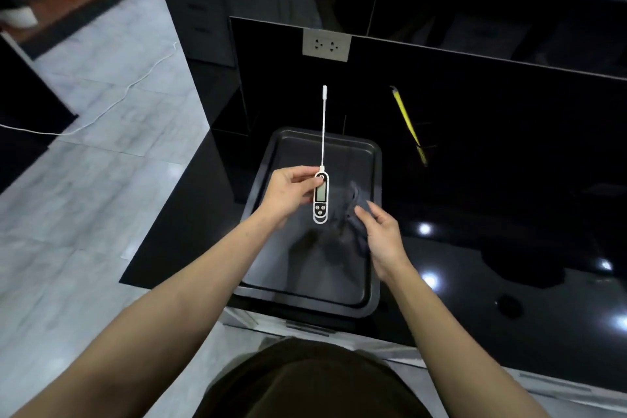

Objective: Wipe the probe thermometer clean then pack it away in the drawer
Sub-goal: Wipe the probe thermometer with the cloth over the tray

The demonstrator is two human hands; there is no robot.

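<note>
1. Two bare arms reach out over the black bench's near edge, above a dark tray (371,159).
2. The left hand (288,192) pinches the probe thermometer (321,195) by its body, with the long probe pointing away, so the probe is free to wipe.
3. The right hand (383,237) has a grip on a dark cloth (354,214), just beside the thermometer, ready to rub it.
4. A yellow stick (409,127) lies farther back on the bench, toward its far edge.
5. No drawer can be picked out for sure.

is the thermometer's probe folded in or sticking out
Sticking out: the thermometer, pinched by the left hand, has its thin probe running straight up from the body.
</note>
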